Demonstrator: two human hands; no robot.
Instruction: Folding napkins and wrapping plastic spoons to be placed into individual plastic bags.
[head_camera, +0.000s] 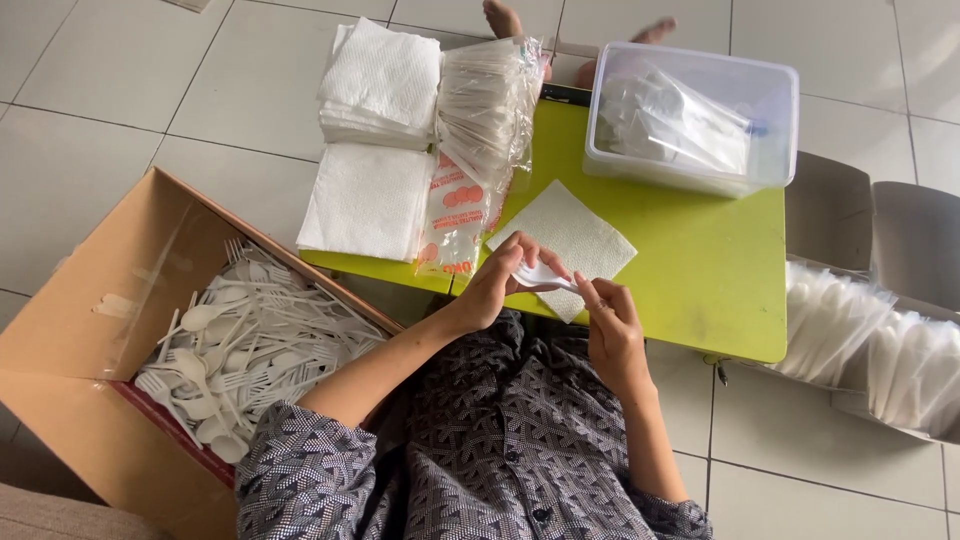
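My left hand (500, 280) grips the bowl end of a white plastic spoon (545, 275) just above the near edge of a low green table (700, 270). My right hand (610, 320) pinches the handle end of that same utensil. A single white paper napkin (580, 235) lies spread on the table right behind both hands.
Stacks of white napkins (375, 100) and a plastic sleeve of cutlery (485, 110) sit on the table's left side. A clear plastic tub (690, 115) stands at the back. A cardboard box (90, 290) of white plastic spoons and forks is at my left; packs of white items (860, 345) at right.
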